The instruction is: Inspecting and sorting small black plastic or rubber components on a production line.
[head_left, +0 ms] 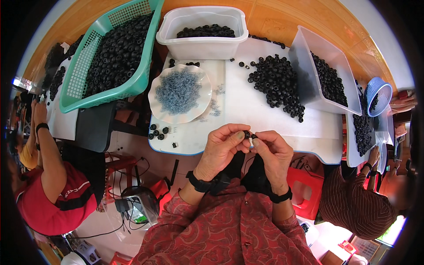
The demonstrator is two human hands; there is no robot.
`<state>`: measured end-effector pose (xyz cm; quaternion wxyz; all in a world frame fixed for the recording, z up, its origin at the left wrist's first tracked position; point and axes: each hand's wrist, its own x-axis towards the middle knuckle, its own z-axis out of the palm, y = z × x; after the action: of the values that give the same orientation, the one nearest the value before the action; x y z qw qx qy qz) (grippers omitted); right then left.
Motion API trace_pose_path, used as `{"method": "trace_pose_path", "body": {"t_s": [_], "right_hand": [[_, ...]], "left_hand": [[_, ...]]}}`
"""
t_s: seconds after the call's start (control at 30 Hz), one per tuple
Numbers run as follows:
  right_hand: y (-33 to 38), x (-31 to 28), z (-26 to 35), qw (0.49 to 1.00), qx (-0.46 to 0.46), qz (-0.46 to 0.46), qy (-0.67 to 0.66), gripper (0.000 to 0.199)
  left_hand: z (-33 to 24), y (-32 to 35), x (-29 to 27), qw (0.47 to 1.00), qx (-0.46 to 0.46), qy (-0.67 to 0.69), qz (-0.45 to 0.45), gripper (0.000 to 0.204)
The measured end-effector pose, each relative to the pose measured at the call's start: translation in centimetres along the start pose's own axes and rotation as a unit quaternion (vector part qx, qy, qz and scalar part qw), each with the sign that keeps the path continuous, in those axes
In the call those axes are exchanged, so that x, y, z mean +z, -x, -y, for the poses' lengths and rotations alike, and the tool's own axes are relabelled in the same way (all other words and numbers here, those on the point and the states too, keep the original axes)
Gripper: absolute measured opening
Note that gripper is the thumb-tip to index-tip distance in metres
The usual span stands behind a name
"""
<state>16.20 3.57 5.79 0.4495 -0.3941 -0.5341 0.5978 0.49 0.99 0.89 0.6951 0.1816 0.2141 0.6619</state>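
Note:
In front of my chest, just off the near edge of the table, both hands meet fingertip to fingertip. My left hand (222,149) pinches a small black round part (247,134) between thumb and forefinger. My right hand (276,154) is closed on the same part from the other side. A small white piece (251,142) shows between the two thumbs; whether it is joined to the black part I cannot tell. Past my hands lies a loose pile of black round parts (276,84). A wavy-edged white plate (157,107) bears many tiny clear bluish pieces (179,92).
A green basket (70,95) of black parts stands at the far left. Behind the plate is a white tub (201,47); a translucent bin (309,81) stands right of the pile. Several black parts (158,132) lie near the table's left corner. Co-workers (57,194) sit on both sides.

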Motion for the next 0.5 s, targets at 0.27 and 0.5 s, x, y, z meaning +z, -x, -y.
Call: {"method": "trace_pose_path", "body": {"t_s": [0.27,0.5], "right_hand": [[-0.18,0.26,0.06,0.998,-0.042,0.008,0.052,0.017],[-0.44,0.53,0.18,0.996,-0.058,0.012,0.074,0.017]], "left_hand": [[0.04,0.10,-0.24,1.000,0.015,-0.002,0.006,0.025],[-0.01,0.23,-0.38,0.999,0.027,-0.023,0.008,0.025]]}}
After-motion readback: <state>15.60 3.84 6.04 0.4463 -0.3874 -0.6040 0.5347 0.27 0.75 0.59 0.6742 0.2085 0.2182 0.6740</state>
